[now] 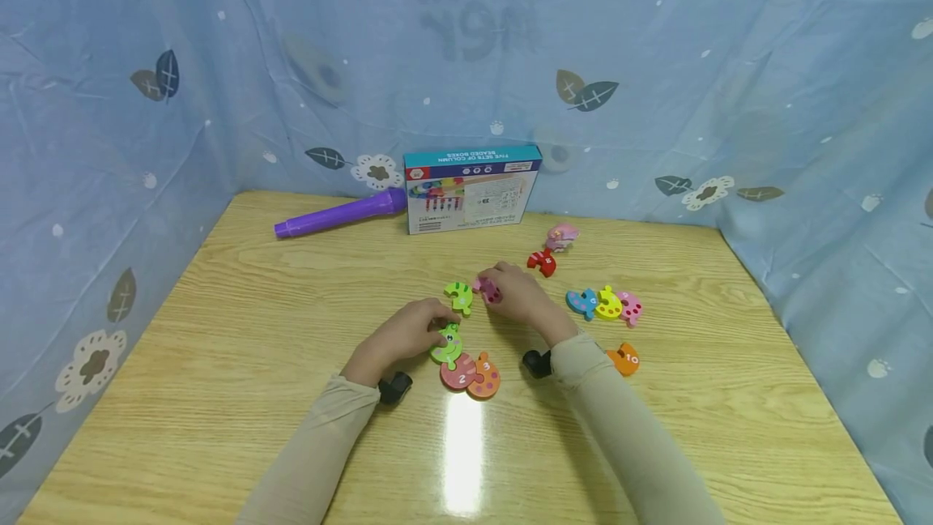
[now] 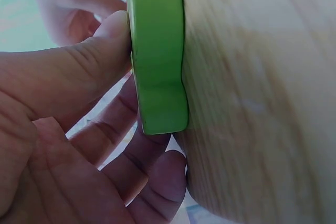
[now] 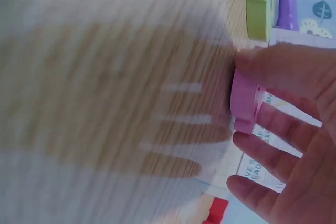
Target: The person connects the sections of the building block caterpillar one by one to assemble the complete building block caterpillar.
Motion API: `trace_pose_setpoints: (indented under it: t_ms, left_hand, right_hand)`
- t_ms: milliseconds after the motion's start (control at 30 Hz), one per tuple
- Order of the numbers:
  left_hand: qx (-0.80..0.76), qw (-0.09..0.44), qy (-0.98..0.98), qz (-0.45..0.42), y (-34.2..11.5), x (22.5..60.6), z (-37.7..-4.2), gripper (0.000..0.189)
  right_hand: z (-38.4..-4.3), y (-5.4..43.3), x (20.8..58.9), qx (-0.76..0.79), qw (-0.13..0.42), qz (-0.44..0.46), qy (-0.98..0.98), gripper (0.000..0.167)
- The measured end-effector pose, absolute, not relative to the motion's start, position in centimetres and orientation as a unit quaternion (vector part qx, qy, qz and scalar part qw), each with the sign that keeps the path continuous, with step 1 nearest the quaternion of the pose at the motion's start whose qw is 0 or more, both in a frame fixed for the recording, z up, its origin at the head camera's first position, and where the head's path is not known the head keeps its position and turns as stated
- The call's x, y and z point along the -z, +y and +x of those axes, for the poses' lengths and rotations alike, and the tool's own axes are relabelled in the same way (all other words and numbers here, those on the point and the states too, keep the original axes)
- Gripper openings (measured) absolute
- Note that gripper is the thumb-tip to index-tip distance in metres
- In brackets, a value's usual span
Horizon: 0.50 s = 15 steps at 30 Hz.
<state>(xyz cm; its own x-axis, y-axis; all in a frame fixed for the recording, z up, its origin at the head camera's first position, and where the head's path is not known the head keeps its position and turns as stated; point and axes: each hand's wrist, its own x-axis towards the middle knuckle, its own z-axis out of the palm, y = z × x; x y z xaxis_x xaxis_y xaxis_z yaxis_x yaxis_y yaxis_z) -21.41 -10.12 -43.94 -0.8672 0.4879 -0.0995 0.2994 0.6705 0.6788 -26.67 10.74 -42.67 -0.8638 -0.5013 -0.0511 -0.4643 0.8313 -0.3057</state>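
In the head view, my left hand [image 1: 405,337] holds the green face puzzle piece [image 1: 448,347] at its edge; in the left wrist view the thumb and fingers lie around its green side [image 2: 160,56]. That piece joins a dusky red piece marked 2 [image 1: 457,373], which joins an orange piece marked 3 [image 1: 484,377]. My right hand [image 1: 516,295] grips a pink spotted puzzle piece [image 1: 487,291] between thumb and fingers, close over the table. The right wrist view shows this pink piece [image 3: 244,100] on edge, partly hidden. A green striped piece [image 1: 459,297] lies between the hands.
To the right lie joined blue [image 1: 581,303], yellow [image 1: 608,304] and pink [image 1: 630,308] pieces, and an orange piece marked 10 [image 1: 625,360]. A red piece [image 1: 542,262] touches a small pink object [image 1: 562,236]. Behind are a box [image 1: 472,189] and purple microphone-shaped toy [image 1: 341,213].
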Motion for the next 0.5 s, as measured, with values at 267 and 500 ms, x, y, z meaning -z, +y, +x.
trace_pose_setpoints:
  t_ms: [267, 500]
  left_hand:
    - [-0.346, 0.140, 0.902, 0.215, -10.1, 44.0, -21.4, 0.034]
    - [-0.342, 0.140, 0.903, 0.217, -10.1, 43.9, -21.3, 0.034]
  right_hand:
    - [-24.2, 12.1, 42.1, 0.167, 0.049, -0.315, 0.933, 0.039]
    - [-21.8, 12.5, 41.9, 0.154, 0.023, -0.394, 0.906, 0.038]
